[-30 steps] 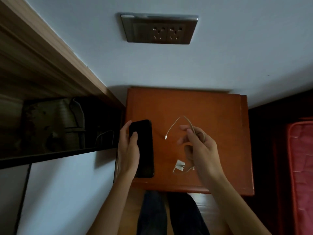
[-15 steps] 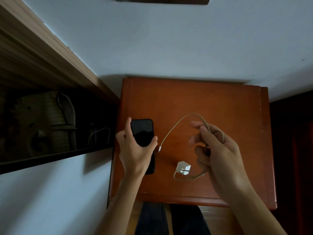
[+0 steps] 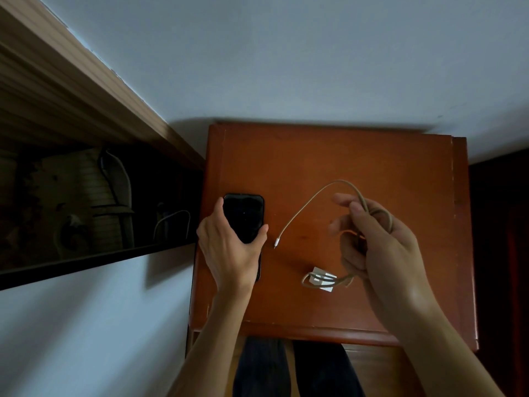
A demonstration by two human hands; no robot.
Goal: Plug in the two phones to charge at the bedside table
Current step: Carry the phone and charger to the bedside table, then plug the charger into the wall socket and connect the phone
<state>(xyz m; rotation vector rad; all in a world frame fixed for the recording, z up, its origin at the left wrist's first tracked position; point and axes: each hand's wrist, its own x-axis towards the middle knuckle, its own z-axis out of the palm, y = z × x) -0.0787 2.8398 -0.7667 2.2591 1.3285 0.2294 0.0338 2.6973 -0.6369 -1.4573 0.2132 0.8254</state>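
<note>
A black phone lies screen up at the left side of the reddish-brown bedside table. My left hand grips the phone's near half, thumb on one edge and fingers on the other. My right hand holds a beige charging cable pinched between thumb and fingers; it loops up and left, and its small connector tip hangs just right of the phone. A white charger block rests on the table below the cable, with cable wrapped around it. Only one phone is in view.
A white wall rises behind the table. A wooden shelf unit with dim items inside stands to the left. My dark trouser legs show below the table's front edge. A dark gap lies at the right.
The view has dropped, so the wall socket has left the top of the frame. My left hand has shifted on the phone to grip it by both edges. The cable tip has drawn closer to the phone.
</note>
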